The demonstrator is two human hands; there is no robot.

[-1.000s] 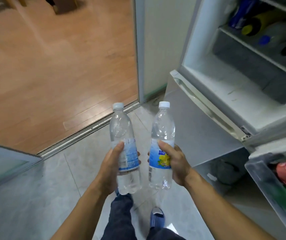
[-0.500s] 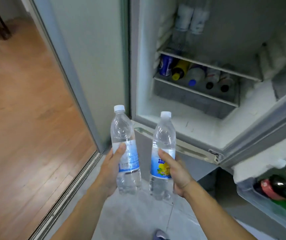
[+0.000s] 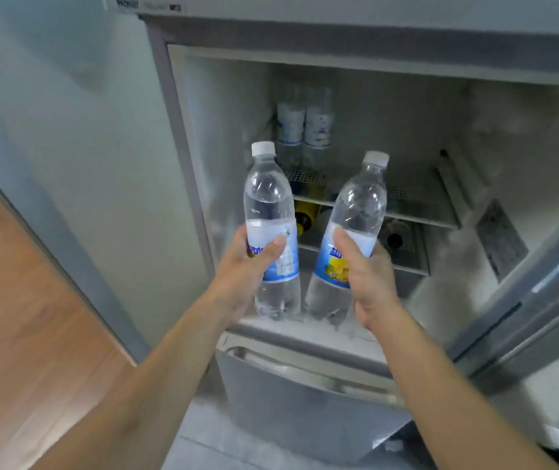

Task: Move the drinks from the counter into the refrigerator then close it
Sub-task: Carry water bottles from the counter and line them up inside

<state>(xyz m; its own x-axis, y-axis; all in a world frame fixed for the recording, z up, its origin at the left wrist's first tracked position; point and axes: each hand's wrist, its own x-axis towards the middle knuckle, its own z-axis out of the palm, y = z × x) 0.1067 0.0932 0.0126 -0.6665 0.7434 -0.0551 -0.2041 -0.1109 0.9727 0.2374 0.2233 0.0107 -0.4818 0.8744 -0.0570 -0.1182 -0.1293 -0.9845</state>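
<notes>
Wooden floor (image 3: 27,334) left of open grey refrigerator (image 3: 305,401), frosted inside.

fridge shelf (image 3: 417,195), two bottles (image 3: 305,127) standing on it

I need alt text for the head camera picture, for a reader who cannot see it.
Two hands each hold a clear water bottle upright at the open refrigerator: left hand on the left bottle, right hand on the right bottle. More drinks stand on its shelves.

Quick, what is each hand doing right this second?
Left hand: closed around the left water bottle.
Right hand: closed around the right water bottle.
</notes>
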